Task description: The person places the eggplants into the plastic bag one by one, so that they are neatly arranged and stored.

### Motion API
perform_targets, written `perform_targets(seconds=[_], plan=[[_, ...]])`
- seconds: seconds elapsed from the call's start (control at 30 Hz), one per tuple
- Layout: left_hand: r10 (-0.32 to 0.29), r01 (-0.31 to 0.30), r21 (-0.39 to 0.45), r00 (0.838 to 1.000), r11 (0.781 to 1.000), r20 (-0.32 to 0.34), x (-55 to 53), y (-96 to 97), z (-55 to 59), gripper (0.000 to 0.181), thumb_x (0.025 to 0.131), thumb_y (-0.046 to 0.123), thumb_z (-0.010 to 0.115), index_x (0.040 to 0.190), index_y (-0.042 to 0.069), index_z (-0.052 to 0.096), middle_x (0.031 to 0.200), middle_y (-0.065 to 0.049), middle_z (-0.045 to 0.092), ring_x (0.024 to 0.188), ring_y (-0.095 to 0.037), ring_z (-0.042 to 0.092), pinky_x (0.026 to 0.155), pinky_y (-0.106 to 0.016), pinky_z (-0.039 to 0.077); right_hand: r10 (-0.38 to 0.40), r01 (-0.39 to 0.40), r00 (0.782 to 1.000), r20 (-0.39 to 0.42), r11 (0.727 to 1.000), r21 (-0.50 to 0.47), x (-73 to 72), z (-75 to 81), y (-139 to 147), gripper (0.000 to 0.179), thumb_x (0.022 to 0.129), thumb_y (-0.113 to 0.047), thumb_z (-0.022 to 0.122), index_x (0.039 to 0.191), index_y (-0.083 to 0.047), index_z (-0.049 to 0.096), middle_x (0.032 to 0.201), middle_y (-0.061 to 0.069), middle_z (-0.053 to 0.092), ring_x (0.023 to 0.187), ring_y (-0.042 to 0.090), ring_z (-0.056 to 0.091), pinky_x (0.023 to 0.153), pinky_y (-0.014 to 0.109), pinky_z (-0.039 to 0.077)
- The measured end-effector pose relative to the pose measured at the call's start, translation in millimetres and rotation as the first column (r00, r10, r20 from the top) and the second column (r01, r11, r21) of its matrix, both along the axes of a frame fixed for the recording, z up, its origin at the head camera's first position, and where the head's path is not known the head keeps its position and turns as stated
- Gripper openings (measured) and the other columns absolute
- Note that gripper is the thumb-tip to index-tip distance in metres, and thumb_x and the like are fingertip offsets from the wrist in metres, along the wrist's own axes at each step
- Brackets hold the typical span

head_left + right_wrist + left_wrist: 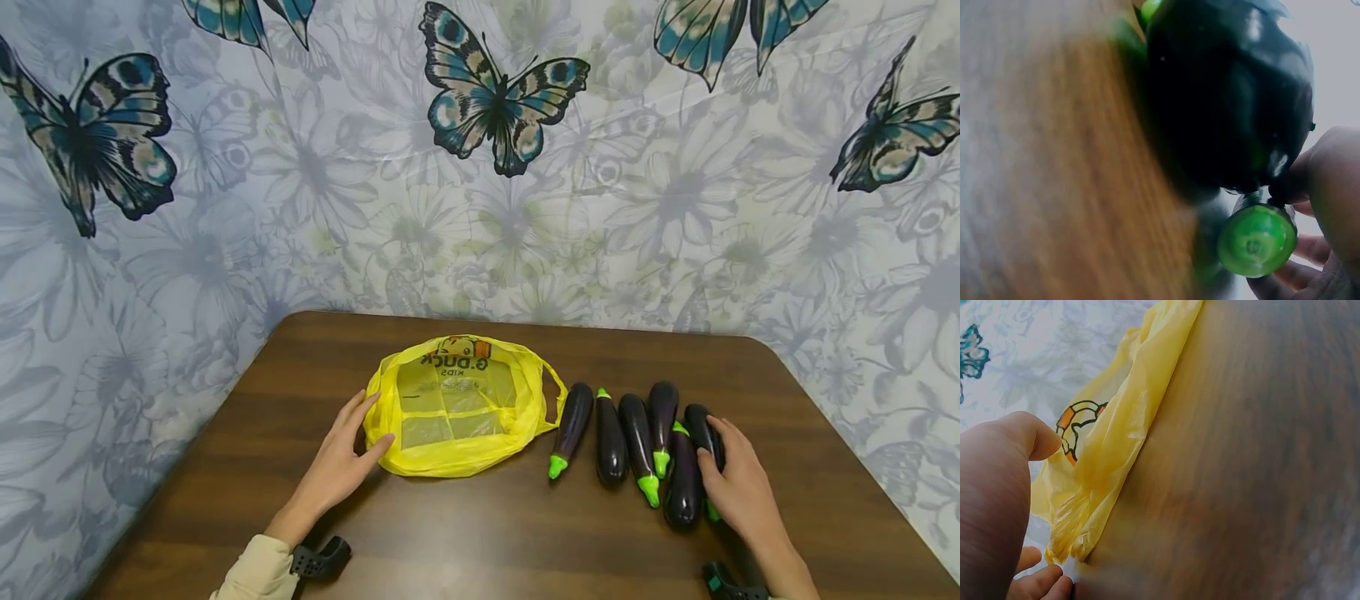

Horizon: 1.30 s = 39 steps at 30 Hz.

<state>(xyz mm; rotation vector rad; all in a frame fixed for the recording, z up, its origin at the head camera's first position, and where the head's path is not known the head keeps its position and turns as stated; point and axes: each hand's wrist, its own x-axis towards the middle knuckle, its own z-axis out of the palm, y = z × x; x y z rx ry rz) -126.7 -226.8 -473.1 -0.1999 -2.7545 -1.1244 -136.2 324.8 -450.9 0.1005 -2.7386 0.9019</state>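
Note:
A yellow plastic bag point(457, 463) with printed lettering lies with its mouth spread wide on the table. My left hand point(337, 467) touches the bag's left rim, thumb and fingers spread apart; in the left wrist view the thumb lies close to the bag's printed side. Several dark purple eggplants lie in a row right of the bag. My right hand point(742, 487) grips the rightmost eggplant point(699, 427), thumb on its near left side and fingers over its far side. In the right wrist view its green stem end point(1257, 240) shows below a larger neighbouring eggplant point(1229, 94).
The brown wooden table point(465, 550) ends at a wall covering point(360, 208) with butterflies and flowers. The leftmost eggplant point(573, 421) lies beside the bag's handle point(557, 396). Black bands sit on both wrists.

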Motion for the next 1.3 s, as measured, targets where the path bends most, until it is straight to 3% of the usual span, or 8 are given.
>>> perform_targets(seconds=[0.17, 0.37, 0.73, 0.87, 1.07, 1.17, 1.3], plan=[[0.005, -0.005, -0.005, 0.999, 1.0, -0.045, -1.9, -1.0, 1.2, 0.072, 0.102, 0.039, 0.065, 0.16, 0.009, 0.035, 0.168, -0.023, 0.022, 0.149, -0.05, 0.031, 0.11, -0.072, 0.036, 0.001, -0.001, 1.0, -0.006, 1.0, -0.005, -2.0, 0.5, 0, 0.054, 0.106, -0.012, 0.049, 0.153, 0.011, 0.033, 0.151, 0.045, 0.032, 0.134, 0.066, 0.034, 0.1, 0.077, 0.033], [-0.006, 0.006, 0.004, 1.0, 1.0, -0.013, 2.2, 0.3, -3.8, 0.073, 0.102, 0.037, 0.066, 0.161, 0.009, 0.034, 0.167, -0.024, 0.022, 0.148, -0.051, 0.031, 0.11, -0.072, 0.036, -0.008, 0.008, 1.0, -0.014, 1.0, 0.005, 3.1, -2.7, 1, 0.05, 0.105, -0.007, 0.049, 0.149, 0.014, 0.036, 0.146, 0.045, 0.036, 0.13, 0.066, 0.038, 0.097, 0.075, 0.036], [-0.01, 0.01, 0.004, 1.0, 1.0, -0.003, 2.2, 0.1, -2.0, 0.07, 0.102, 0.04, 0.064, 0.16, 0.012, 0.037, 0.167, -0.023, 0.023, 0.149, -0.052, 0.03, 0.109, -0.073, 0.036, -0.025, 0.025, 0.999, -0.048, 1.0, -0.002, 4.2, -2.1, 1, 0.048, 0.104, -0.005, 0.048, 0.148, 0.012, 0.039, 0.146, 0.044, 0.038, 0.13, 0.065, 0.039, 0.098, 0.074, 0.036], [-0.007, 0.007, 0.002, 1.0, 1.0, -0.005, 2.2, -1.0, -2.3, 0.071, 0.102, 0.04, 0.064, 0.16, 0.011, 0.037, 0.167, -0.023, 0.025, 0.148, -0.052, 0.031, 0.11, -0.074, 0.035, -0.039, 0.039, 0.999, -0.014, 0.999, -0.01, 6.4, -1.8, 5, 0.049, 0.105, -0.007, 0.046, 0.15, 0.011, 0.037, 0.148, 0.044, 0.037, 0.13, 0.064, 0.039, 0.097, 0.074, 0.037], [-0.001, 0.0, 0.011, 1.0, 1.0, 0.012, 7.7, -1.8, -4.5, 0.07, 0.103, 0.039, 0.063, 0.16, 0.008, 0.037, 0.165, -0.024, 0.027, 0.147, -0.054, 0.031, 0.108, -0.075, 0.036, -0.076, 0.08, 0.99, 0.12, 0.996, -0.026, 6.8, -1.6, 11, 0.053, 0.108, -0.014, 0.043, 0.155, 0.008, 0.031, 0.15, 0.045, 0.034, 0.13, 0.065, 0.039, 0.096, 0.073, 0.039], [0.002, -0.002, 0.017, 1.0, 1.0, -0.007, 4.5, -1.5, -1.0, 0.069, 0.103, 0.036, 0.064, 0.159, 0.007, 0.038, 0.165, -0.024, 0.027, 0.147, -0.054, 0.032, 0.107, -0.075, 0.036, -0.081, 0.086, 0.988, 0.13, 0.996, -0.035, 4.0, 1.0, 12, 0.054, 0.109, -0.016, 0.043, 0.156, 0.008, 0.03, 0.151, 0.045, 0.033, 0.129, 0.064, 0.042, 0.092, 0.071, 0.042], [0.007, -0.007, 0.019, 1.0, 1.0, -0.011, 2.4, -1.4, 0.1, 0.069, 0.103, 0.037, 0.064, 0.159, 0.007, 0.038, 0.165, -0.024, 0.026, 0.147, -0.053, 0.031, 0.108, -0.075, 0.036, -0.092, 0.096, 0.987, 0.13, 0.995, -0.027, 1.6, 3.3, 13, 0.054, 0.109, -0.017, 0.043, 0.156, 0.006, 0.03, 0.144, 0.043, 0.042, 0.106, 0.051, 0.057, 0.075, 0.053, 0.048]])
